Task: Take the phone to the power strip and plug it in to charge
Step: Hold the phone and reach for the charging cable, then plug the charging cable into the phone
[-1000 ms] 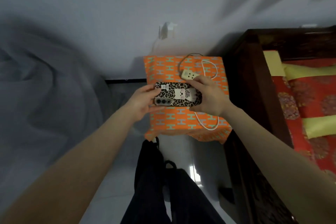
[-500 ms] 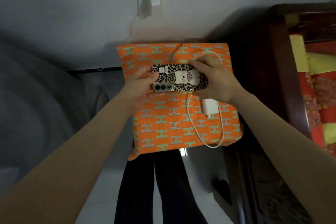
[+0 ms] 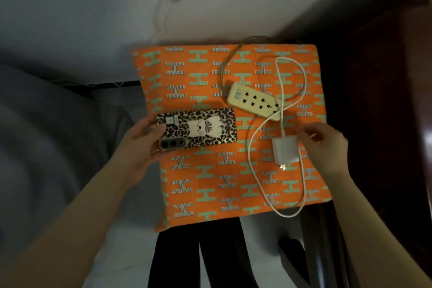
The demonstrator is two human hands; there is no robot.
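The phone [image 3: 197,129] is being held face-down by the left hand [image 3: 140,145] at nine o'clock of the power strip [image 3: 253,101]. The right hand [image 3: 323,141], fingers loosely spread and empty, is being brought to the charger [image 3: 285,150] at five o'clock of the strip; the charger is best being gripped by its sides, prongs kept clear.

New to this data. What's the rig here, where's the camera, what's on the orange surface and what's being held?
No robot here: a person works with bare hands, and the single wide-angle camera sits on their head, looking down. The left hand holds a phone in a leopard-print case, back side up, by its camera end. The right hand is open, its fingers at a white charger brick without gripping it. The brick lies on an orange patterned cloth, its prongs free. Its white cable loops over the cloth. A cream power strip lies above the brick, with nothing plugged into it.
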